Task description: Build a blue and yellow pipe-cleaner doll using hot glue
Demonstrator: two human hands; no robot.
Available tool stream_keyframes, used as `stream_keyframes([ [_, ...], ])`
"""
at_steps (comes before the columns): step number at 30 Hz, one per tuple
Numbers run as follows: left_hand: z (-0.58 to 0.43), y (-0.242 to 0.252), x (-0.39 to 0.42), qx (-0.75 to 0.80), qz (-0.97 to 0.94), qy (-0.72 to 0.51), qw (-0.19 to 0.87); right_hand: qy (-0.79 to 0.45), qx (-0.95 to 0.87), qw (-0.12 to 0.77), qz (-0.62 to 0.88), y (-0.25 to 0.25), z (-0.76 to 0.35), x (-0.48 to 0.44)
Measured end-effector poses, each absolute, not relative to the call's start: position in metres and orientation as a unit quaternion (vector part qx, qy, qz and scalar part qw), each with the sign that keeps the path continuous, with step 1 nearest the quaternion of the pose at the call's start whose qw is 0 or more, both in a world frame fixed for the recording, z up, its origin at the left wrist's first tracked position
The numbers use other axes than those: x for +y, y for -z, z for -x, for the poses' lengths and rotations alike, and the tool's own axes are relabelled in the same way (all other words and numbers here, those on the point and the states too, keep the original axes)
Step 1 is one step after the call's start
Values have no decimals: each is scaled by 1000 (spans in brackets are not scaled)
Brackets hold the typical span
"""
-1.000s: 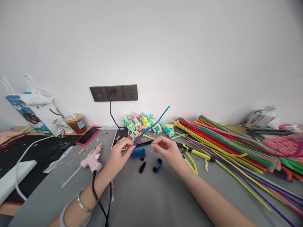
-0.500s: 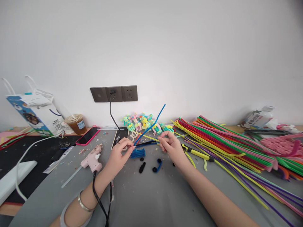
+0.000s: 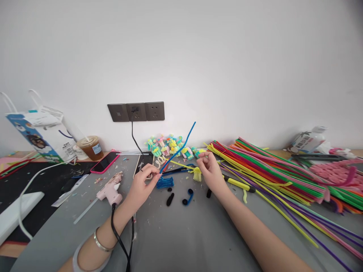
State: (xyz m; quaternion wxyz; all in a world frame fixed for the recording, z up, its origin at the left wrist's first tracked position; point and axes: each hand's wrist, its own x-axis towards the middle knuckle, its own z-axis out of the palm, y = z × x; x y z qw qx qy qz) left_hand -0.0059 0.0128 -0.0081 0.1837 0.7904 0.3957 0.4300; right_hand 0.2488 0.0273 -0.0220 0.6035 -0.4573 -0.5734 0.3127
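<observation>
My left hand (image 3: 144, 183) pinches the lower end of a blue pipe cleaner (image 3: 184, 145), which slants up to the right with its far end free. Just beneath sits a coiled blue pipe-cleaner piece (image 3: 165, 183). My right hand (image 3: 210, 170) is apart from the blue stem, its fingers curled in toward the thumb; whatever they hold, if anything, is hidden. Beside its fingertips lies a yellow pipe-cleaner piece (image 3: 197, 174). Between the hands on the table are a black oval piece (image 3: 170, 199) and a blue strip with black curled ends (image 3: 188, 197).
A pink glue gun (image 3: 110, 192) with a black cord lies by my left forearm. Small pipe-cleaner figures (image 3: 171, 145) line the wall. On the right are bundled pipe cleaners (image 3: 272, 170) and a yellow cutter (image 3: 238, 183). A phone (image 3: 105, 162) and drink cup (image 3: 90, 148) stand left.
My right hand has shifted slightly right and up, uncovering the yellow piece. The blue pipe cleaner stays in my left hand; its free end has moved a little left and up.
</observation>
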Motion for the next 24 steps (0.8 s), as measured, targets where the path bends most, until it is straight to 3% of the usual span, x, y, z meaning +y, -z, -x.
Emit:
stream_keyframes([
  [6,5,6,11,395,-790,-432,183,-391,-583,544,459,14,-248,21],
  [24,5,7,12,397,-793,-425,181,-385,-702,406,441,14,-243,13],
])
